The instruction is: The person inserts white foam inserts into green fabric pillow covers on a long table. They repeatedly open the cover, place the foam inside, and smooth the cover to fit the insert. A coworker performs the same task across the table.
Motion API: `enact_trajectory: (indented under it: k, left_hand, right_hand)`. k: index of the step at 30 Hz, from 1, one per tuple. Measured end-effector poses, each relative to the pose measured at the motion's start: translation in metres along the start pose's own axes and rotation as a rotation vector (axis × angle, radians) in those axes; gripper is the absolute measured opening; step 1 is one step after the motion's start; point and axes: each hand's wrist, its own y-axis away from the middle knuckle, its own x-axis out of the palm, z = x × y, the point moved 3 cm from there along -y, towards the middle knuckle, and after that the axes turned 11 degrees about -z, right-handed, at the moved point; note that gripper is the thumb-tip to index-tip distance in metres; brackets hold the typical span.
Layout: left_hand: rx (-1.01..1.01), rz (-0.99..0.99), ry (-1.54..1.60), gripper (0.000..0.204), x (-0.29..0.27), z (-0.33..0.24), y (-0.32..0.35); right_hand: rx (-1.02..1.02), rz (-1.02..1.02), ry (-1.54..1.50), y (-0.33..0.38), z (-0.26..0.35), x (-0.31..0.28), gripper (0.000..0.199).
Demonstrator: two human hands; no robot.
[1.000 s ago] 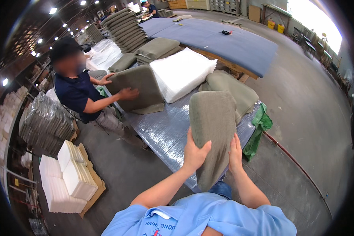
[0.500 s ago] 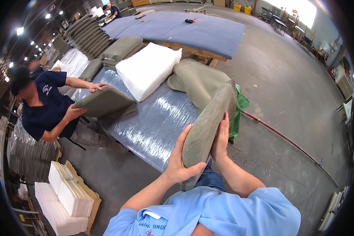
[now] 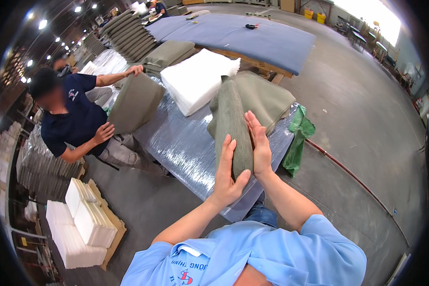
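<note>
A grey-green fabric cushion [image 3: 238,128] stands on edge between my palms, over the near end of a plastic-wrapped table [image 3: 176,138]. My left hand [image 3: 228,174] presses its left face, thumb along the near end. Against the right face lies my right hand [image 3: 261,150], fingers straight and pointing away from me. Behind the cushion, loose grey-green fabric [image 3: 269,97] drapes over the table, partly hidden by it. A thick stack of white sheets [image 3: 195,81] rests to its left.
On the left a co-worker holds another grey-green cushion [image 3: 137,102] at the table's edge. Green plastic [image 3: 299,138] hangs off the right side. White foam blocks [image 3: 88,224] sit on the floor at lower left. Beyond stands a large blue-topped table [image 3: 271,43].
The cushion has swung more upright and leftward between my hands, and my right fingers have straightened along it. The co-worker's cushion has been tilted up. The whole view has shifted slightly.
</note>
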Motion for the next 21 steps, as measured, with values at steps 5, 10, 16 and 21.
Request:
enact_trajectory:
  k: [5,10,16,21]
  left_hand:
    - [0.017,-0.073,0.031,0.082,0.0,0.007,0.013]
    - [-0.007,-0.064,0.042,0.082,-0.003,0.005,0.012]
    - [0.001,-0.111,0.105,0.081,-0.005,0.007,0.014]
    - [-0.226,-0.115,0.369,0.085,-0.009,0.017,0.005]
  right_hand:
    - [0.085,0.061,-0.024,0.011,-0.002,0.009,0.077]
    - [0.083,0.054,-0.041,0.01,-0.004,0.011,0.074]
    - [0.091,0.065,-0.049,0.007,-0.014,0.011,0.068]
    - [-0.083,0.14,0.207,0.004,-0.026,-0.002,0.066]
